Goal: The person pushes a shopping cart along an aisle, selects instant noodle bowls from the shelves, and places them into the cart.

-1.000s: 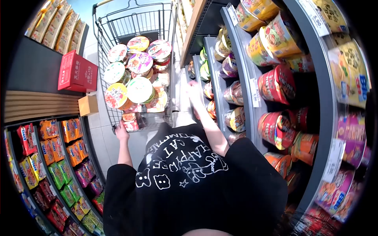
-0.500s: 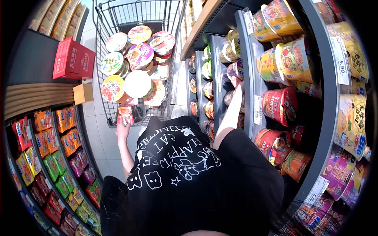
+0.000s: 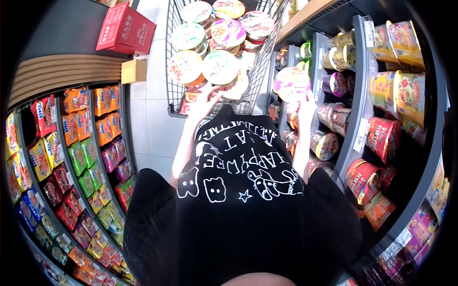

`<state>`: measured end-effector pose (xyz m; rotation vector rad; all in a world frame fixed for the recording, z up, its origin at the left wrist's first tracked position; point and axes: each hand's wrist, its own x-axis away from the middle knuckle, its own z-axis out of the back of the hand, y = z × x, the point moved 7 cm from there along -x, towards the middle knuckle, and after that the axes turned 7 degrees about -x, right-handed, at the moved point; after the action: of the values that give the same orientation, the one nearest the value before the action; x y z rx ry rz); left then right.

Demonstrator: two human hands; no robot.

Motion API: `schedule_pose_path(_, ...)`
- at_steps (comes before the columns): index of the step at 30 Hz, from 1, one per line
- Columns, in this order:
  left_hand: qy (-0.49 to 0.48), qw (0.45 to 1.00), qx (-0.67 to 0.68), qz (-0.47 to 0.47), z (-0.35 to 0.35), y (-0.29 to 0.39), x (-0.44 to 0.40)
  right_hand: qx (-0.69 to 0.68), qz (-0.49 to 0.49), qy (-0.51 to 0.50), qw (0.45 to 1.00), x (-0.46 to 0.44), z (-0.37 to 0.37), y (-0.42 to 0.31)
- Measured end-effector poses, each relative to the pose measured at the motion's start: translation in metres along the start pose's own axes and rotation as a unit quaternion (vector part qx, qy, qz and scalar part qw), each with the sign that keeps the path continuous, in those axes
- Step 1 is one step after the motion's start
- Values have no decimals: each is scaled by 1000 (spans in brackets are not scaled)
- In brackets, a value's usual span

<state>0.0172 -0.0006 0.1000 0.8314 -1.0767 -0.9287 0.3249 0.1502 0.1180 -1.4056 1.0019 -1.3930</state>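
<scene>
right hand (image 3: 305,104) closed about the near side of a purple-and-white lidded cup (image 3: 291,82), lid facing up. the cup is held aloft between the cart (image 3: 170,66) and the shelf rack (image 3: 359,93). left hand (image 3: 205,102): fingers parted, no item seen in it, just beside the green-lidded cup (image 3: 220,67) in the cart; contact cannot be told. step, judged: mid-carry. next move calls for a firm, level grip and a gap among the lids.

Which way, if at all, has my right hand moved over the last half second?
Yes: the right hand came out from the shelf toward the cart, holding a purple-and-white cup.
</scene>
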Motion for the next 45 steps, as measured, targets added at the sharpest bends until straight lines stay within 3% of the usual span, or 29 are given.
schedule_pose_path(4, -97, 986, 95, 93, -20, 11, 1, -68, -161, -220, 960, 43, -103, 17)
schedule_pose_path(6, -109, 988, 16, 109, -26, 3, -1, -5, -200, -326, 924, 57, -134, 33)
schedule_pose_path(8, -112, 988, -35, 95, -24, 0, -3, 22, -208, -333, 920, 58, -145, 46)
schedule_pose_path(11, -112, 991, -25, 67, -25, -23, -6, -5, -234, -423, 875, 59, -157, 82)
schedule_pose_path(12, -116, 991, -26, 68, -28, -35, -7, -7, -235, -420, 877, 60, -157, 91)
schedule_pose_path(14, -118, 970, 107, 181, -38, -88, -10, 43, -241, -409, 879, 65, -160, 106)
schedule_pose_path(15, -86, 988, -60, 110, -37, -132, -26, 60, -272, -390, 877, 68, -158, 117)
schedule_pose_path(16, -99, 964, -101, 223, -33, -119, -18, 58, -271, -386, 880, 67, -157, 121)
schedule_pose_path(18, -93, 968, -121, 201, -49, -172, -31, 48, -312, -358, 879, 67, -145, 131)
schedule_pose_path(21, -111, 957, -80, 256, -72, -230, -45, 59, -288, -315, 902, 54, -120, 137)
schedule_pose_path(23, -114, 960, -21, 254, -82, -229, -51, 67, -275, -303, 910, 52, -109, 138)
schedule_pose_path(24, -137, 956, -78, 247, -83, -230, -57, 67, -274, -292, 914, 54, -104, 140)
schedule_pose_path(26, -140, 937, 67, 312, -96, -252, -58, 68, -271, -289, 916, 61, -98, 138)
schedule_pose_path(27, -176, 932, 25, 315, -100, -268, -65, 72, -274, -288, 915, 63, -94, 141)
schedule_pose_path(28, -192, 908, 84, 364, -93, -206, -49, 76, -278, -288, 913, 65, -91, 144)
schedule_pose_path(30, -226, 888, 74, 395, -95, -198, -49, 78, -283, -277, 915, 67, -88, 143)
schedule_pose_path(32, -234, 885, 69, 397, -101, -196, -51, 78, -271, -281, 917, 67, -88, 141)
schedule_pose_path(34, -230, 934, -18, 271, -107, -182, -65, 83, -276, -277, 917, 66, -89, 141)
schedule_pose_path(36, -217, 938, -72, 260, -105, -159, -63, 66, -270, -277, 920, 64, -88, 143)
schedule_pose_path(42, -179, 941, -185, 220, -115, -201, -75, 65, -271, -304, 911, 68, -96, 126)
schedule_pose_path(43, -159, 939, -246, 178, -107, -169, -67, 62, -257, -316, 911, 67, -97, 126)
schedule_pose_path(45, -141, 930, -280, 190, -104, -154, -59, 59, -238, -331, 911, 63, -97, 136)
